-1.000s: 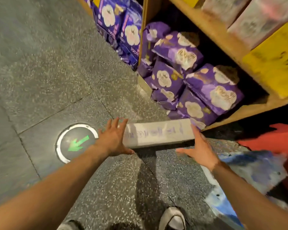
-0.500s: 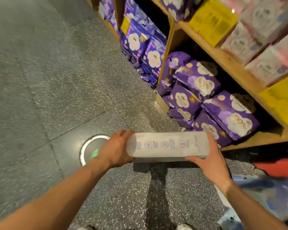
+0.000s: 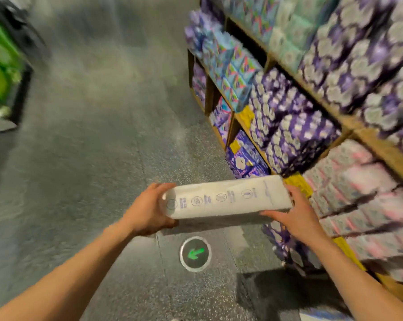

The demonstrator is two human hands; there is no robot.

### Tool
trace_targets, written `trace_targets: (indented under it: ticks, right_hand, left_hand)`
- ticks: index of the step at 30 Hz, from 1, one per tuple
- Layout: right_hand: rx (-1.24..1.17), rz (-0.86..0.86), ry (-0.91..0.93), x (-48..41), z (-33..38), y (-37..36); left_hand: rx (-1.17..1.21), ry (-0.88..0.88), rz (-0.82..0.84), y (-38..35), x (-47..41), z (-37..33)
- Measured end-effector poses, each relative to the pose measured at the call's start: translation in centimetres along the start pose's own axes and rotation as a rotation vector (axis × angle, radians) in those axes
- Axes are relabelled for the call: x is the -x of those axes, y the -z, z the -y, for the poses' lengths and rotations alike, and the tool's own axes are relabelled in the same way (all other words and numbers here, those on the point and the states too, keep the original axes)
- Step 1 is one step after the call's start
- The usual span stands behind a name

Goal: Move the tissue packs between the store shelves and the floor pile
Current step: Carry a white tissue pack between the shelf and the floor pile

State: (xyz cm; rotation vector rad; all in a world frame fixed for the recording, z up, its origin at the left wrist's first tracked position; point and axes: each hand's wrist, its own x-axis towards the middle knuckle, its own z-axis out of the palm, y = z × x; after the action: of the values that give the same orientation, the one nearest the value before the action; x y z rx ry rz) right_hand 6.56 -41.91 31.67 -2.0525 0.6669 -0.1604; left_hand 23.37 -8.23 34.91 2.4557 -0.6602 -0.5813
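- Head view: a long white tissue pack is held level in the air in front of the person, above the grey floor and just left of the wooden shelves.
- The left hand cups one short end, fingers wrapped onto it; the right hand clamps the other end, fingers spread underneath. A grip at both ends likely keeps the soft pack from sagging.
- The shelves are packed with purple packs and pink packs, blurred, so any free slot is hard to make out.
- A round floor marker with a green arrow lies below the pack.
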Motion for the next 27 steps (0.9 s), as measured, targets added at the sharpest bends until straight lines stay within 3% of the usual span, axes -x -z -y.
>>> trace_targets:
  ticks: [5, 10, 12, 16, 21, 24, 27]
  right_hand:
    - [-0.062, 0.123, 0.075, 0.3, 17.9, 3.8]
    - [-0.234, 0.272, 0.3, 3.4, 34.2, 5.2]
    - [-0.343, 0.344, 0.347, 4.3, 37.9, 4.9]
    - [-0.649, 0.337, 0.27, 2.8, 42.6, 3.3]
    - [-0.851, 0.498, 0.159, -2.2, 50.1, 0.0]
    - [-0.831, 0.402, 0.207, -6.0, 55.7, -2.5]
    - [-0.722, 0.564, 0.191, -8.2, 61.6, -4.1]
  left_hand:
    - [-0.02, -0.057, -0.092, 19.1, 5.7, -4.3]
    - [-0.012, -0.063, -0.175, 34.2, 12.7, -5.8]
    - [0.01, -0.085, -0.2, 38.6, 14.8, -6.1]
    - [0.069, -0.106, -0.284, 45.9, 17.6, -6.5]
    - [0.222, -0.167, -0.65, 51.3, 18.5, -5.2]
    - [0.265, -0.156, -0.92, 53.1, 17.9, -3.2]
    - [0.398, -0.09, -1.117, 54.5, 17.1, -1.6]
